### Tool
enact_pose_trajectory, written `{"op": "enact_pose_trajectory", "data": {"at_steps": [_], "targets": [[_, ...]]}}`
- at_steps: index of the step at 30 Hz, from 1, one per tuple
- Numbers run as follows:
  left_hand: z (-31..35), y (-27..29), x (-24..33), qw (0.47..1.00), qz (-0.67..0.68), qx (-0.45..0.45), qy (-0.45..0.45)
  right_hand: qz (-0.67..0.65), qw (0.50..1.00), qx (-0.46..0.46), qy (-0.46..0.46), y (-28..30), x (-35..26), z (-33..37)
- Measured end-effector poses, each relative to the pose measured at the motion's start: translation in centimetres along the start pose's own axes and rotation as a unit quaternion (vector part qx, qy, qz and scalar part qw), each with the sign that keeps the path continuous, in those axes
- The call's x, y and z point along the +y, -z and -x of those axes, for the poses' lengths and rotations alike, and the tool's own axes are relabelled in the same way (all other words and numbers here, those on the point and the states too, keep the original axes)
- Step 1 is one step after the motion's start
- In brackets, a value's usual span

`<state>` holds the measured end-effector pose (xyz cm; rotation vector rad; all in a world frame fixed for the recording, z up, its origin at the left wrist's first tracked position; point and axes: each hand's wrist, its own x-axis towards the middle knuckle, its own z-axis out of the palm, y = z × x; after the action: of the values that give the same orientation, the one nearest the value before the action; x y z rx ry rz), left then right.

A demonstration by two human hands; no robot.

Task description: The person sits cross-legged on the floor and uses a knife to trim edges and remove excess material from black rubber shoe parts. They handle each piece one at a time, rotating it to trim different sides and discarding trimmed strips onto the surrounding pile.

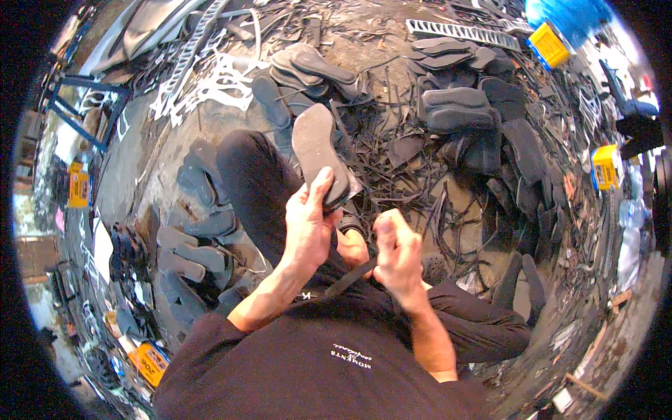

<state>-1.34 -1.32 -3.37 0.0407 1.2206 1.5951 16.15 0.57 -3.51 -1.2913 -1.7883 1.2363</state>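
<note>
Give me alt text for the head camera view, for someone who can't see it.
The left hand holds up a gray shoe sole, while the curled right hand has a dark strip trailing from it. Dark offcuts lie scattered ahead, with piled soles on the right and more soles on the left.

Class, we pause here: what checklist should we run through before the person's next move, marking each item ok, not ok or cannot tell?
1. Left hand has a hold on the gray sole: ok, thumb lies across its upper face.
2. Right hand free: not ok, it is closed, with a black strip running from it.
3. Nothing else hidden inside the right hand: cannot tell, its grip covers the inside.
4. Ground ahead free of scraps: not ok, dark scraps litter it.
5. Stacked soles apart from both hands: ok.
</note>
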Motion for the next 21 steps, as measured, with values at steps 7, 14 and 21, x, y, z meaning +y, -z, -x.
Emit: {"op": "enact_pose_trajectory", "data": {"at_steps": [7,14,21], "targets": [[0.9,-1.8,0.2,0.996,0.083,0.032,-0.032,0.044,0.998,-0.019,-0.049,-1.9,1.8,6.1],[2.2,-1.6,0.4,0.994,0.112,-0.007,-0.011,0.054,0.998,0.025,0.000,-3.1,2.7,5.1],[2.4,1.9,-1.1,0.999,0.042,-0.017,0.001,0.023,0.992,-0.095,-0.075,-0.3,-1.9,1.7]]}}
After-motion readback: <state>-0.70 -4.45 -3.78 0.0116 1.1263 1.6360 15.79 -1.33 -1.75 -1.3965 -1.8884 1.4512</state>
